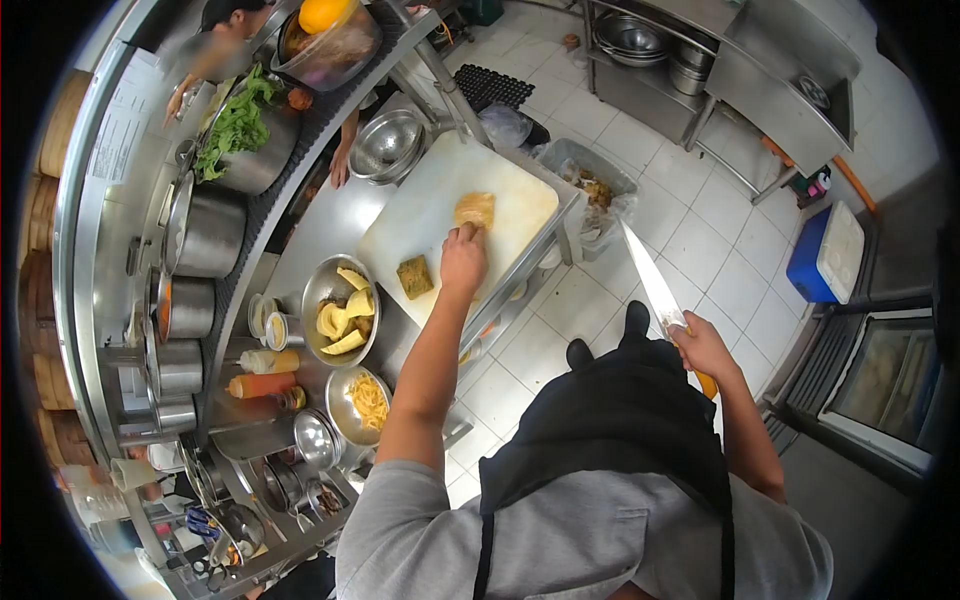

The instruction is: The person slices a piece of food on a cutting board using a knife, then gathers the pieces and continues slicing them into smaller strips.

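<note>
My left hand [463,262] is on the white cutting board [520,195], its fingers curled on the near edge of a peeled yellow pineapple piece [475,208]. A second pineapple piece [414,277], with green-brown rind, lies on the board to the left of that hand. Away from the board, over the floor on the right, my right hand [700,345] is closed around the handle of a large knife [650,275]. The long blade points up and forward. A steel bowl [312,345] beside the board holds pale yellow pieces.
A smaller bowl [338,428] contains yellow strips. Steel colanders [385,145] stand behind the board. A clear waste bin [565,155] with scraps is at its right end. Pots [208,230] line the shelf at left. Another person's hand [340,163] rests near the colanders. A blue cooler [815,262] stands at right.
</note>
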Demonstrator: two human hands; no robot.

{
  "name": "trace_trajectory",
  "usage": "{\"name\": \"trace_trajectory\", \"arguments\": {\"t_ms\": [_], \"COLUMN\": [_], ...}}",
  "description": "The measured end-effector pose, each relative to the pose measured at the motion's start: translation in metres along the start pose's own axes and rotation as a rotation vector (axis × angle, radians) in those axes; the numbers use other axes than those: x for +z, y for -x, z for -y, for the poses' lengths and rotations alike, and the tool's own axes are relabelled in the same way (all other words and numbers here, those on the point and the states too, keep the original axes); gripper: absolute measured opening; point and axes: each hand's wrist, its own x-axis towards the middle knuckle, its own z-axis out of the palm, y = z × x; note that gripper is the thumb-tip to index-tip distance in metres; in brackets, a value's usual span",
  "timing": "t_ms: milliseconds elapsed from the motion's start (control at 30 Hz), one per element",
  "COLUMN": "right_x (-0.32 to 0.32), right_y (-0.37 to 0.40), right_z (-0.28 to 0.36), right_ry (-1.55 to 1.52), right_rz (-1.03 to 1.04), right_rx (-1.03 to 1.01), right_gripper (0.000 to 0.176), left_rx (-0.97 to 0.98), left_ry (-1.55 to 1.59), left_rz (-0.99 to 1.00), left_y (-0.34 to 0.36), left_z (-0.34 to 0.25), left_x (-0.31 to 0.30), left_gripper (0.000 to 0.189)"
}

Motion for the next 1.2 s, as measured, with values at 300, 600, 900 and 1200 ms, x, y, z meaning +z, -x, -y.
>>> {"name": "trace_trajectory", "arguments": {"t_ms": [300, 600, 900, 1200], "right_x": [0.008, 0.015, 0.052, 0.1], "right_y": [-0.003, -0.037, -0.096, -0.139], "right_z": [0.02, 0.039, 0.096, 0.119], "right_ry": [-0.017, 0.157, 0.165, 0.233], "right_rz": [0.027, 0.18, 0.524, 0.613], "right_rx": [-0.002, -0.115, -0.22, -0.3], "right_gripper": [0.027, 0.031, 0.032, 0.034], "left_rx": [-0.242, -0.373, -0.461, -0.451], "left_ry": [-0.213, 0.019, 0.046, 0.134], "left_rz": [0.053, 0.308, 0.398, 0.22], "left_y": [0.016, 0.053, 0.053, 0.07], "left_z": [0.029, 0.089, 0.041, 0.005], "left_x": [-0.04, -0.051, -0.063, -0.041], "left_gripper": [0.071, 0.076, 0.085, 0.081]}}
